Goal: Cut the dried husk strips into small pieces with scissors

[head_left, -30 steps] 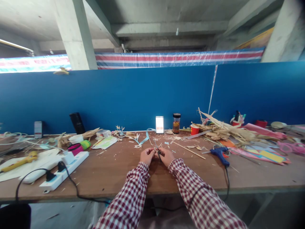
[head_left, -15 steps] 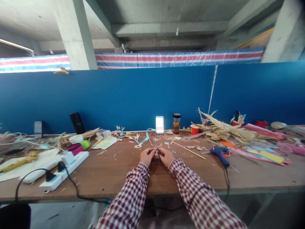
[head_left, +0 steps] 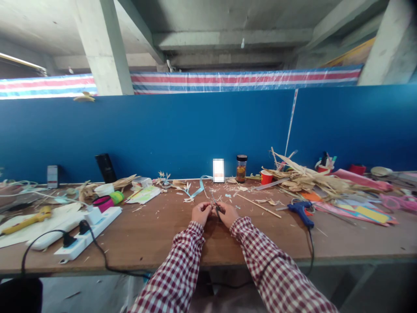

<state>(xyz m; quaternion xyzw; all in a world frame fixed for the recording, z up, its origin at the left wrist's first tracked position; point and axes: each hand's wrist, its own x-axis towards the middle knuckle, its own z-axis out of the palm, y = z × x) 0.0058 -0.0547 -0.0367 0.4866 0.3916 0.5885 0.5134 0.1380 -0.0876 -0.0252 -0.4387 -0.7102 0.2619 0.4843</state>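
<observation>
Both my hands meet over the middle of the brown table. My right hand is closed around a pair of dark-handled scissors, whose thin blades point away from me. Close beside it, my left hand is pinched, fingertips near the blades; whatever it grips is too small to make out. Just beyond the hands lie pale scraps and a light blue ribbon.
To the right are a blue glue gun, a thin stick and a heap of dry husks. A lidded jar stands at the back. On the left lie a white power strip and a yellow glue gun.
</observation>
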